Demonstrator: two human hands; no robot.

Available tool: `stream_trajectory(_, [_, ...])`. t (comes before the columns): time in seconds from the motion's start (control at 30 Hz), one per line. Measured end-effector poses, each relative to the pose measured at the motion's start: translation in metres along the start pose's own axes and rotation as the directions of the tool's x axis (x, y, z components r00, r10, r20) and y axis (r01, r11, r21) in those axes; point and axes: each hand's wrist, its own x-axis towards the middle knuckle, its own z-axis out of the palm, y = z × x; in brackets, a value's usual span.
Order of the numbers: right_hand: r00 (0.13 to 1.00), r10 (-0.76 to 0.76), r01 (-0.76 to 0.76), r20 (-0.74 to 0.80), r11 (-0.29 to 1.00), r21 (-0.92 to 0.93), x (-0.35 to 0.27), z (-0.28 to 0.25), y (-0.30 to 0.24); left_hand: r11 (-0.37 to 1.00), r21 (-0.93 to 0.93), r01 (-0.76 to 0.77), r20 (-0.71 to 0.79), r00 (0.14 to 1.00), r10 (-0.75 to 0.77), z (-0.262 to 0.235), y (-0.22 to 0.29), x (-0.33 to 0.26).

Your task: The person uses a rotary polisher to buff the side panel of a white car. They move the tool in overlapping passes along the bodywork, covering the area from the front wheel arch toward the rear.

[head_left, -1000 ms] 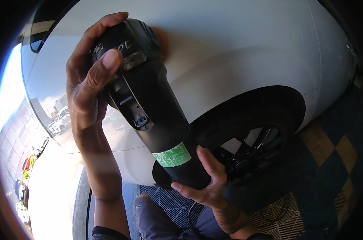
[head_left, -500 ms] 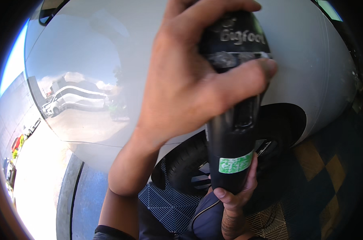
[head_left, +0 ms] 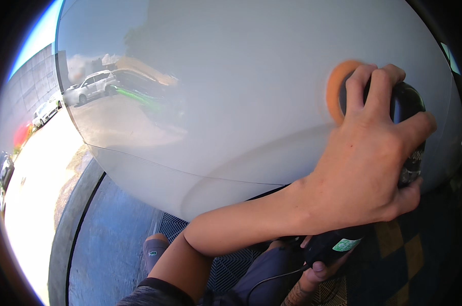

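A black car polisher (head_left: 412,102) has its orange foam pad (head_left: 334,94) against the glossy light-coloured car panel (head_left: 231,76), at the right. My left hand (head_left: 361,158) reaches across and wraps over the polisher's head, fingers curled round its top and thumb along the side. Lower down, my right hand (head_left: 325,270) grips the rear of the handle, next to a green and white sticker (head_left: 346,245). The middle of the polisher is hidden behind my left hand and wrist. A thin dark cord (head_left: 274,279) runs from the handle's end across my lap.
A panel seam (head_left: 190,173) crosses the lower bodywork. Below lies blue floor (head_left: 108,232) edged by a grey curb (head_left: 74,229), with dark grid tiles (head_left: 231,270) under me and yellow and dark tiles (head_left: 389,237) at right. Parked cars (head_left: 46,111) stand outside at left.
The polisher has moved from close in front of me to the right, its orange pad now showing against the panel. Both hands stay on it; my left forearm has swung rightward.
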Motion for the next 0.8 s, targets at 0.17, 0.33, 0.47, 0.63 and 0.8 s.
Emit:
stream_trajectory(0.17, [1.0, -0.011, 0.009, -0.024, 0.997, -0.082, -0.014, -0.016, -0.006, 1.0, 0.0, 0.021, 0.037, 0.999, -0.021, 0.018, 0.013, -0.014])
stream_trajectory(0.33, [0.98, -0.185, 0.177, -0.071, 0.979, -0.097, -0.02, -0.039, 0.047, 0.999, 0.014, -0.036, 0.061, 0.998, 0.035, 0.028, 0.009, -0.047])
stream_trajectory(0.47, [0.989, -0.135, 0.131, -0.056, 0.99, -0.059, -0.031, -0.03, 0.041, 1.0, -0.023, -0.004, 0.065, 0.998, 0.005, 0.021, 0.013, -0.054])
stream_trajectory(0.63, [0.998, -0.062, 0.062, 0.005, 0.998, 0.005, -0.03, -0.036, 0.034, 1.0, -0.005, 0.008, 0.041, 0.999, -0.008, 0.02, 0.015, -0.056])
stream_trajectory(0.8, [0.989, -0.145, 0.142, -0.039, 0.988, -0.067, -0.026, -0.009, 0.038, 1.0, -0.011, 0.009, 0.045, 0.999, -0.009, 0.009, 0.006, -0.059])
